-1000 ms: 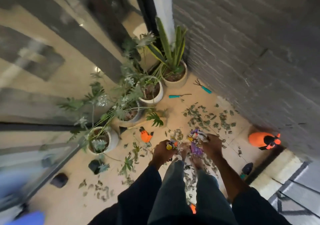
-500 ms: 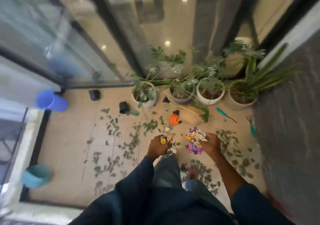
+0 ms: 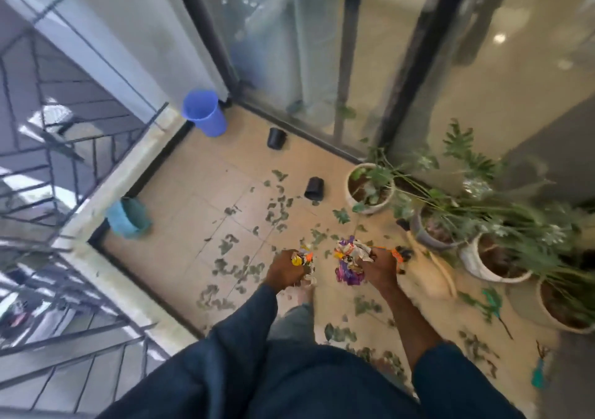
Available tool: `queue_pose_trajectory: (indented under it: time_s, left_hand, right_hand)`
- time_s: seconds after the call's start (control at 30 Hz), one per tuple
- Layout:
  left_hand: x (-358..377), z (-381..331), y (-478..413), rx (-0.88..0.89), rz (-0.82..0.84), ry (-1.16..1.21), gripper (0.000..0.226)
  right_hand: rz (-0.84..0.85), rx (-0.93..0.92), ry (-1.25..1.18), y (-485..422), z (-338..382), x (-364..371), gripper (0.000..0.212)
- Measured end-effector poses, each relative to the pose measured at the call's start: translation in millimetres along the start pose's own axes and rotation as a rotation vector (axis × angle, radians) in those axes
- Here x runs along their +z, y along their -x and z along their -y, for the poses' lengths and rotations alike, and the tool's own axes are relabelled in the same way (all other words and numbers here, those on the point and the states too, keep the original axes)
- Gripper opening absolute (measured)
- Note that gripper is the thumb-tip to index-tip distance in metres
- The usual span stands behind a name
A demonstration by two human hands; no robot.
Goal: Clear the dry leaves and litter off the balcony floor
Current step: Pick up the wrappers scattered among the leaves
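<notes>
Dry green-grey leaves (image 3: 277,207) lie scattered over the beige tiled balcony floor (image 3: 193,193). My left hand (image 3: 285,269) is closed on a small crumpled wad of coloured wrappers (image 3: 304,257). My right hand (image 3: 378,265) grips a bigger bunch of crumpled litter (image 3: 349,262), white, purple and orange. Both hands are held in front of me, above the floor, a short gap between them.
A blue bucket (image 3: 204,112) stands in the far corner and a teal bin (image 3: 128,217) by the railing wall on the left. Two small black pots (image 3: 276,137) (image 3: 314,188) lie on the floor. White potted plants (image 3: 370,190) line the glass door at right; teal garden tools (image 3: 492,302) lie beside them.
My view has swung left, from the brick wall and plants towards the railing corner with the buckets. Both hands keep the same litter and stay in front of me.
</notes>
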State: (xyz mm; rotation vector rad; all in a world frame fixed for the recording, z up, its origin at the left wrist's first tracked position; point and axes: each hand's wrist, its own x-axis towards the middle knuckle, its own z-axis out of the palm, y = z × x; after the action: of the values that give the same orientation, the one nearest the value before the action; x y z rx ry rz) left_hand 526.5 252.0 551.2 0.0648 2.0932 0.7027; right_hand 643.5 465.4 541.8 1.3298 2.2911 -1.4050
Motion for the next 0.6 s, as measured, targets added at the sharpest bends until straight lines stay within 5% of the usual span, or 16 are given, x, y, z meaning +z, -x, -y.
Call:
queue_pose_trajectory:
  time_s: [0.17,0.33,0.47,0.6]
  left_hand:
    - [-103.8,28.8,-33.9,-0.042,-0.102,0.157,0.012]
    - [-158.3,94.7,-99.5,-0.142,-0.234,0.325,0.048]
    - [-211.5,67.6,-90.1,-0.177,-0.312,0.452,0.017]
    - [-259.8,65.0,-113.2,-0.203,-0.353,0.547,0.012]
  right_hand:
    - [0.052,-0.089,0.026,-43.0,96.5,69.5,0.033]
    - [0.119,-0.253,0.065,-75.4,170.5,123.5,0.05]
    - [0.175,-0.23,0.099,-109.0,225.2,159.5,0.034]
    - [0.267,-0.279,0.104,-144.4,290.8,198.8,0.022]
